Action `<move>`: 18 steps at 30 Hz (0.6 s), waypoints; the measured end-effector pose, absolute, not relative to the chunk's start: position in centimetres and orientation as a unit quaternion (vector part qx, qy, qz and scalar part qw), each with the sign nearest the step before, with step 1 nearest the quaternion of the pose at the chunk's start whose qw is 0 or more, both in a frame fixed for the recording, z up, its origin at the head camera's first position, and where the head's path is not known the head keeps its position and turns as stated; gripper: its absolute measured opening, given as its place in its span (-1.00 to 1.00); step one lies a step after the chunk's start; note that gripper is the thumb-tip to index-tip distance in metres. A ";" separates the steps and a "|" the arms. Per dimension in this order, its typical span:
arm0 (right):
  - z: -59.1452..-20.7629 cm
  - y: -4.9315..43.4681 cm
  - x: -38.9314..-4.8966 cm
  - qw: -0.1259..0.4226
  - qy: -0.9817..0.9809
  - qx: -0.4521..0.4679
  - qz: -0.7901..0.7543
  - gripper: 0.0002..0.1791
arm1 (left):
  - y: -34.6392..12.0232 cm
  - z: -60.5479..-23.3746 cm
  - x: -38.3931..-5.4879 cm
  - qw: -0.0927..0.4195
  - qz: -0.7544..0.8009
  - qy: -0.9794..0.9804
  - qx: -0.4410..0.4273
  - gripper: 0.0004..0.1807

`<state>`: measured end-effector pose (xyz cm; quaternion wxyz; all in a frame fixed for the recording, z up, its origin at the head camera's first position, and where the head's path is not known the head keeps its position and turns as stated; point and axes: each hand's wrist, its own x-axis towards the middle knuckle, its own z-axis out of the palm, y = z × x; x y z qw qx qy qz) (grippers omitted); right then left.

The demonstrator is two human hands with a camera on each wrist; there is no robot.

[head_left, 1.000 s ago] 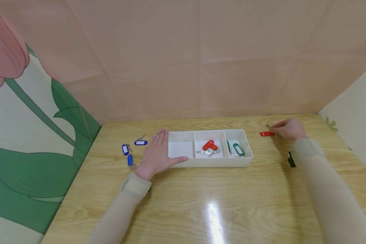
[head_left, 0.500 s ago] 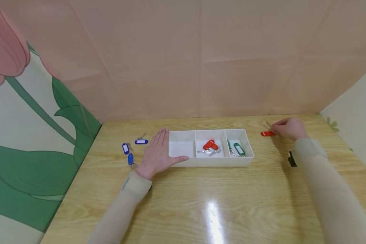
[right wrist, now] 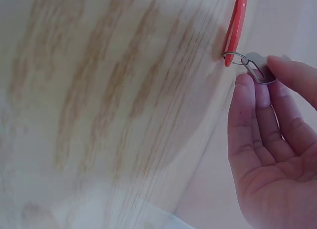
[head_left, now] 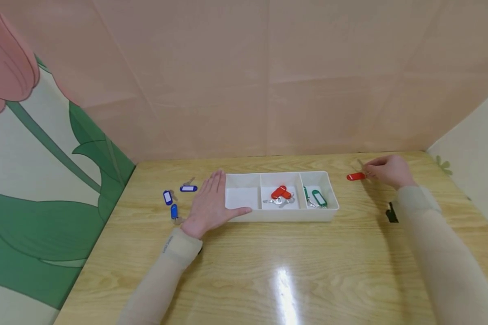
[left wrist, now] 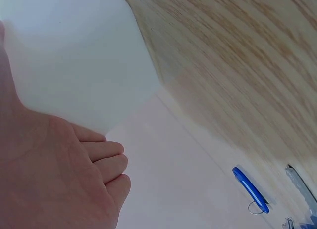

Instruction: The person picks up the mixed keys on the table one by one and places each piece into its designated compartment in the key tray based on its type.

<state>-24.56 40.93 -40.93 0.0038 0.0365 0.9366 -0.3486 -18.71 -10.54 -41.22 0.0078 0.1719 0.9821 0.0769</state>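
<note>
The right hand (head_left: pixel 390 172) has edged rightward, pinching the silver metal key (right wrist: pixel 261 65) of one red oblong tag (head_left: pixel 355 176) right of the white plastic box (head_left: pixel 284 215) holding two red tags (head_left: pixel 278 192), two green tags (head_left: pixel 319 198). Three blue tags (head_left: pixel 167 197) lie left, beyond the straight-fingered left hand (head_left: pixel 208 205).

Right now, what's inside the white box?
The white box holds two red tags with keys in the middle and two green tags on the right. On the left I see bare floor. A divider partly covers one green tag; the front wall hides the floor's near edge.
</note>
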 end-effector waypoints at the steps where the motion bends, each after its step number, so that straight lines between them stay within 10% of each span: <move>1: -40.9 40.9 -24.4 0.004 0.937 0.039 -0.346 -0.50 | -10.5 -41.2 -18.7 0.008 0.077 0.982 0.173 0.47; 18: -40.3 40.5 -22.8 -0.021 0.923 0.060 -0.378 -0.39 | -10.2 -41.1 -18.9 0.006 0.076 0.981 0.177 0.48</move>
